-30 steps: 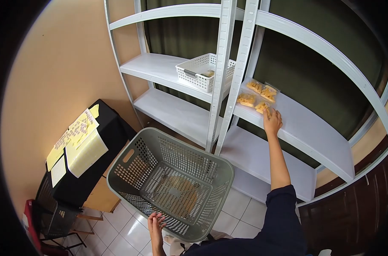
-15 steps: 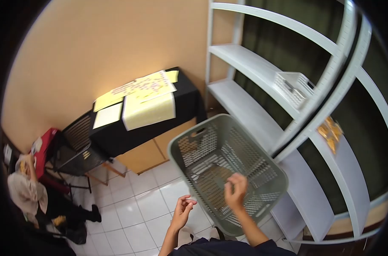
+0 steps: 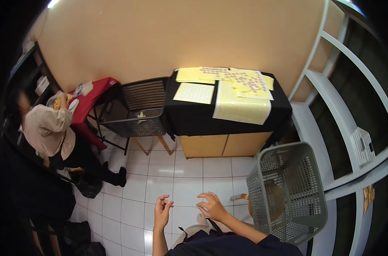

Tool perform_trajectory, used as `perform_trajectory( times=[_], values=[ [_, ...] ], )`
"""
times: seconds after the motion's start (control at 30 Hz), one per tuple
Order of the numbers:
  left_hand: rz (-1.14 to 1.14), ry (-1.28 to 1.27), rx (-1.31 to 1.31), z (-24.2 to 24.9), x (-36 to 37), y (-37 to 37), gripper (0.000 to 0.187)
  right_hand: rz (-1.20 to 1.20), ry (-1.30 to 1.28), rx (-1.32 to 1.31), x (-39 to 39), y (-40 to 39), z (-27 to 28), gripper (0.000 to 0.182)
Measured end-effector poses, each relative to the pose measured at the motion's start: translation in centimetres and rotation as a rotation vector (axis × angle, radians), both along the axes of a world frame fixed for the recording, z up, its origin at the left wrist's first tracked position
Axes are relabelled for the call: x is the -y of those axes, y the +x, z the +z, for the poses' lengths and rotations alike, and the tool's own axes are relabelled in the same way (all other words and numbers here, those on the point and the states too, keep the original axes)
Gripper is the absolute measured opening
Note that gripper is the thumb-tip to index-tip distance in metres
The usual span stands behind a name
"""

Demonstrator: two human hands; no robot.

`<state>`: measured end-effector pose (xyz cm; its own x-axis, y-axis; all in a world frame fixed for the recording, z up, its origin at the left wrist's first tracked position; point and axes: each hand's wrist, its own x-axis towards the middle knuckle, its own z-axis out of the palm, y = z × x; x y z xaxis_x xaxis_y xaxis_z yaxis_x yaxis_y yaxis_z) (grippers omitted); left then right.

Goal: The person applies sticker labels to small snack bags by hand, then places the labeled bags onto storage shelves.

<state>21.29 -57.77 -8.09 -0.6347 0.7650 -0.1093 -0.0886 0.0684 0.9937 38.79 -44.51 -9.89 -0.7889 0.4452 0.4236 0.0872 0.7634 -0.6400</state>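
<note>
My left hand (image 3: 163, 211) hovers above the tiled floor with loosely bent fingers, holding nothing that I can see. Beside it, my right hand (image 3: 212, 208) is also raised, its fingers and thumb apart and nothing between them. Nearest to my right hand stands a grey-green perforated plastic laundry basket (image 3: 317, 187), to the right of my forearm. It rests on a wooden stool (image 3: 240, 197), only partly visible. Neither hand touches the basket. No contents show inside it.
A black-draped table (image 3: 194, 115) with yellow printed sheets (image 3: 243, 106) stands ahead. Left of it is a black crate (image 3: 136, 126) on wooden legs. A person (image 3: 51, 128) works at a red-covered table (image 3: 91, 100). White metal shelves (image 3: 330, 91) line the right side.
My view has swung left, so the basket and shelves now lie farther right in it. My right hand has gone from over the basket to beside my left hand.
</note>
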Motion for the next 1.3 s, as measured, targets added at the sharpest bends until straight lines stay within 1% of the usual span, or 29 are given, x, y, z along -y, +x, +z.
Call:
perform_trajectory(
  times=[0.07,0.17,0.2,0.27,0.33,0.4,0.43,0.5,0.53,0.6,0.67,0.7,0.73,0.77,0.8,0.83,0.87,0.93,1.0,1.07,1.13,1.2,1.27,1.3],
  values=[
    [0.067,-0.029,-0.033,0.0,0.0,-1.7,0.02,-0.002,0.011,-0.003,-1.4,-1.6,-0.3,0.006],
    [0.078,-0.068,-0.007,-1.7,-0.3,-3.7,0.018,-0.056,-0.034,0.027,-3.6,-3.9,-1.2,0.005],
    [0.093,-0.069,-0.005,-2.0,-0.9,-4.1,0.018,-0.041,-0.035,0.03,-4.4,-4.9,-1.6,0.005],
    [0.064,-0.072,0.042,-2.8,-2.3,-5.5,0.019,-0.161,-0.037,0.07,-6.2,-7.0,-2.6,0.005],
    [0.061,-0.046,0.048,-3.4,-4.2,-7.6,0.019,-0.182,-0.036,0.058,-8.6,-9.4,-2.7,0.006],
    [0.018,-0.107,0.056,-3.4,-6.7,-10.3,0.023,-0.328,-0.079,0.016,-11.4,-12.0,-2.8,0.007],
    [0.031,-0.102,0.056,-3.3,-8.3,-11.8,0.023,-0.368,-0.08,-0.025,-13.1,-13.4,-2.8,0.006],
    [0.044,-0.101,-0.063,-2.8,-11.2,-14.8,0.031,-0.36,-0.04,-0.031,-16.8,-16.0,-2.4,0.006],
    [0.058,-0.107,-0.057,-1.9,-12.6,-16.3,0.031,-0.369,-0.012,-0.034,-18.3,-17.3,-1.8,0.005],
    [0.069,-0.07,-0.147,-0.1,-15.8,-19.4,0.041,-0.383,-0.064,-0.027,-21.3,-20.0,-1.3,0.004],
    [0.083,-0.071,-0.135,1.0,-18.6,-22.1,0.043,-0.447,-0.031,-0.102,-24.7,-23.2,-1.8,0.021],
    [0.105,-0.069,-0.189,1.3,-19.8,-23.3,0.044,-0.434,-0.041,-0.096,-25.7,-25.0,-1.2,0.021],
    [0.125,-0.073,-0.24,1.5,-20.4,-24.3,0.045,-0.426,0.077,0.018,-26.8,-26.7,0.1,0.033],
    [0.136,-0.085,-0.23,1.5,-20.9,-25.3,0.045,-0.413,0.202,0.129,-27.7,-28.2,0.7,0.046],
    [0.139,-0.043,-0.145,1.5,-21.6,-26.2,0.046,-0.399,0.203,0.137,-28.4,-29.4,0.5,0.046],
    [0.143,0.005,-0.065,1.5,-22.5,-27.3,0.047,-0.378,0.218,0.185,-28.9,-31.0,0.0,0.053],
    [0.156,0.008,-0.064,1.2,-23.2,-28.6,0.047,-0.356,0.232,0.228,-29.5,-32.7,-0.7,0.06],
    [0.161,-0.003,0.015,0.4,-24.1,-31.8,0.048,-0.35,0.236,0.23,-29.9,-35.2,-3.0,0.066],
    [0.174,0.009,-0.004,-0.3,-25.3,-36.0,0.047,-0.463,0.27,0.268,-29.6,-37.1,-4.9,0.064],
    [0.169,0.037,-0.023,-1.3,-27.0,-40.5,0.047,-0.563,0.458,0.236,-30.2,-37.8,-7.0,0.06],
    [0.207,0.023,0.017,-2.7,-28.9,-45.8,0.047,-0.672,0.492,0.165,-30.5,-38.6,-8.4,0.052],
    [0.201,-0.01,-0.026,-4.4,-31.5,-51.0,0.046,-0.757,0.524,0.117,-30.6,-39.3,-9.9,0.049],
    [0.198,-0.128,-0.032,-6.8,-34.5,-55.7,0.046,-0.771,0.564,0.124,-30.6,-39.6,-10.6,0.056],
    [0.169,-0.124,-0.031,-9.6,-35.9,-58.1,0.046,-0.802,0.592,0.124,-30.7,-39.6,-11.2,0.054]
  ],
)
